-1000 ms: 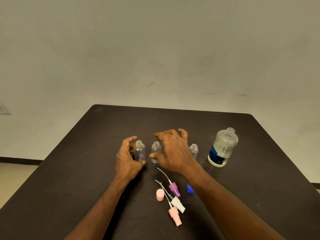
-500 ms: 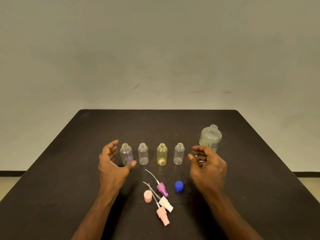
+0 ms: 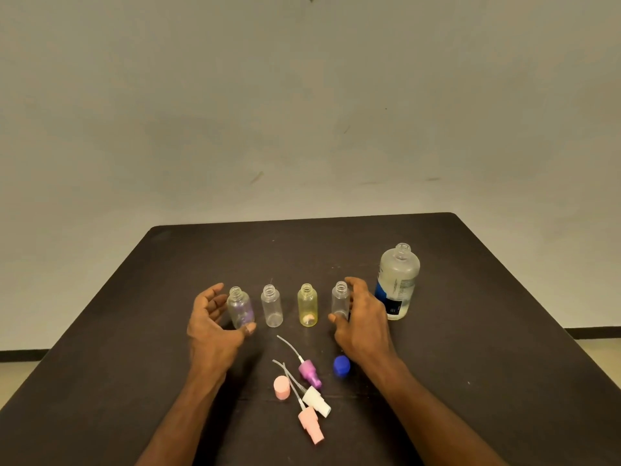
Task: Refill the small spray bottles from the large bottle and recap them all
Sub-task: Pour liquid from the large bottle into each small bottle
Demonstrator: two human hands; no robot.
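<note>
Four uncapped small bottles stand in a row on the dark table (image 3: 470,331): a purple-tinted bottle (image 3: 240,307), a clear bottle (image 3: 272,306), a yellow bottle (image 3: 307,306) and a second clear bottle (image 3: 339,299). The large bottle (image 3: 398,284) stands uncapped to their right, part full of clear liquid. My left hand (image 3: 211,327) is cupped loosely beside the purple-tinted bottle, its thumb tip at the base. My right hand (image 3: 364,322) holds the rightmost clear bottle between thumb and fingers.
Loose tops lie near me between my forearms: a purple spray head (image 3: 311,373), a white spray head (image 3: 316,401), a pink spray head (image 3: 311,425), a pink cap (image 3: 281,387) and a blue cap (image 3: 341,365). A pale wall rises behind the table.
My right hand left the middle bottles, swung right, then came back onto the rightmost small bottle. My left hand stayed by the purple-tinted bottle. The view tilted upward.
</note>
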